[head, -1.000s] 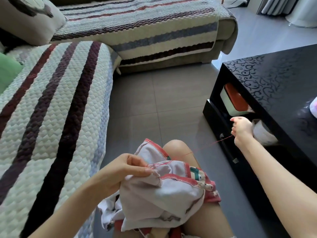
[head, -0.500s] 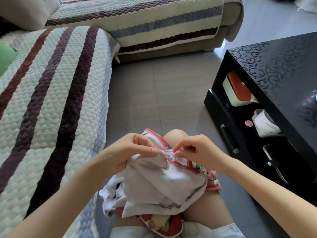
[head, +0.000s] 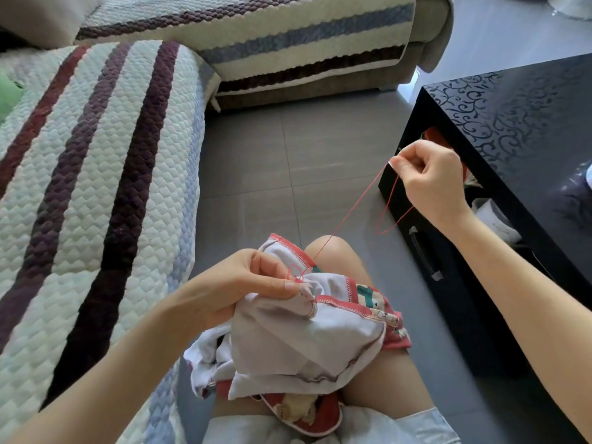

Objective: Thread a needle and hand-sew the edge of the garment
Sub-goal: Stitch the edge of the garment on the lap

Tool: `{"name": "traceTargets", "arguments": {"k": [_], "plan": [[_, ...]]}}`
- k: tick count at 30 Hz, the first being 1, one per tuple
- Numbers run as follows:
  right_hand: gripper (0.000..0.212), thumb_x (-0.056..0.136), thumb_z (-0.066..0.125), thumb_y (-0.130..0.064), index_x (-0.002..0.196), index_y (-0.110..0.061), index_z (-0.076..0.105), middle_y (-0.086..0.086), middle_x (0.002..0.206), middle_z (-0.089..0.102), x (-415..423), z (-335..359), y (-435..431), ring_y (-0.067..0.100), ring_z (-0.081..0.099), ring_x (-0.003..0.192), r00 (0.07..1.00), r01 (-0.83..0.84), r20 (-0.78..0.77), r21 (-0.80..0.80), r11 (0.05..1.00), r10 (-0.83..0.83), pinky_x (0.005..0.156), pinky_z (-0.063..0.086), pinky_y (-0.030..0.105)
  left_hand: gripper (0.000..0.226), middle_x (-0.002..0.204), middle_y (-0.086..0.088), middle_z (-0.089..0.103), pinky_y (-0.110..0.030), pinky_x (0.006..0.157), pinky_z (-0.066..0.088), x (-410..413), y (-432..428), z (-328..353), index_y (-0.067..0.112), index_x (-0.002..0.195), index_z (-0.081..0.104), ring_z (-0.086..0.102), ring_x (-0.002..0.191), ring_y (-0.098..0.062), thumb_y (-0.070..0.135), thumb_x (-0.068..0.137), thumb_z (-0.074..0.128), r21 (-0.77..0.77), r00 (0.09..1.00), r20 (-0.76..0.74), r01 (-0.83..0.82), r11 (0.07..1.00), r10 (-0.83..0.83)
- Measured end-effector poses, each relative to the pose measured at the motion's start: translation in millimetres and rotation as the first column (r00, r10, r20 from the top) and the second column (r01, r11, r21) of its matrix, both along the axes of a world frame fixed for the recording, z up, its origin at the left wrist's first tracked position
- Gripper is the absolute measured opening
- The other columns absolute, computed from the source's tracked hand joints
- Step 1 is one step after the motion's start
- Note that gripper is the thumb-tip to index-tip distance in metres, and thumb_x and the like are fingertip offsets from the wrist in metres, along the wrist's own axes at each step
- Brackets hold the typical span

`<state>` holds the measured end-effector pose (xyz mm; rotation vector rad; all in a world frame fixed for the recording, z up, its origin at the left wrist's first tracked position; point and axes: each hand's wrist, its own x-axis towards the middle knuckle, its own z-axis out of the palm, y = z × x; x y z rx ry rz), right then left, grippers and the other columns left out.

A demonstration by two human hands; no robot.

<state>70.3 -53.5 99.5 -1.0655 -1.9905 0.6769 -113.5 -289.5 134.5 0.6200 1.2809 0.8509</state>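
Pinched tight between thumb and forefinger, the folded edge of the garment [head: 304,341] sits in the left hand [head: 237,283], bunched over the lap at near centre. Up to the right and farther off, the right hand [head: 429,177] has its fingertips closed on the red thread [head: 358,206]. Presumably the needle is in that pinch, but it is too small to make out.

The thread runs in a straight line from the red-stitched hem just beside the left thumb up to those fingertips, and a slack loop hangs below the right wrist. My read: this is the pull-through of a stitch, well into the sewing. A small curl of thread sits at the hem, not yet drawn flat, so the next move calls for a little more pull away from the cloth, gently, so that the edge doesn't pucker. Then the needle tip goes back to the hem beside the thumb.

The count: two hands, one garment, one thread, no needle I can confirm. There is one black table [head: 528,107] at right and a striped sofa cover [head: 96,155] at left.
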Motion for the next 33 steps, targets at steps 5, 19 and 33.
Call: {"name": "traceTargets", "arguments": {"k": [5, 19, 33], "plan": [[0.017, 0.087, 0.06, -0.016, 0.076, -0.003, 0.063, 0.001, 0.061, 0.052, -10.8, -3.6, 26.0, 0.019, 0.049, 0.065, 0.985, 0.163, 0.055, 0.018, 0.986, -0.164, 0.062, 0.033, 0.026, 0.024, 0.066, -0.009, 0.069, -0.019, 0.055, 0.052, 2.6, -2.3, 2.0, 0.005, 0.064, 0.072, 0.065, 0.059, -0.014, 0.022, 0.051, 0.083, -0.014, 1.0, -0.022, 0.02, 1.0, -0.02], [0.018, 0.085, 0.052, -0.012, 0.08, 0.0, 0.063, 0.018, 0.086, 0.067, -34.6, -17.6, 49.5, 0.036, 0.059, 0.087, 0.911, 0.325, 0.249, 0.056, 0.944, -0.328, 0.072, 0.04, 0.034, 0.017, 0.056, 0.002, 0.058, -0.012, 0.054, 0.044, 13.1, -5.4, 4.9, 0.014, 0.055, 0.066, 0.053, 0.053, -0.004, 0.015, 0.057, 0.082, -0.051, 0.993, -0.086, 0.071, 0.996, -0.076], [0.008, 0.089, 0.05, -0.011, 0.082, -0.011, 0.052, -0.007, 0.071, 0.051, -5.5, 10.2, -107.2, 0.007, 0.046, 0.065, 0.798, -0.6, -0.184, -0.325, 0.731, 0.574, 0.061, 0.04, 0.024, 0.008, 0.071, 0.0, 0.071, -0.012, 0.062, 0.049, 10.6, -9.2, 3.7, 0.015, 0.069, 0.077, 0.065, 0.066, -0.006, 0.014, 0.062, 0.08, 0.054, 1.0, -0.008, -0.017, 0.998, 0.018]]}}
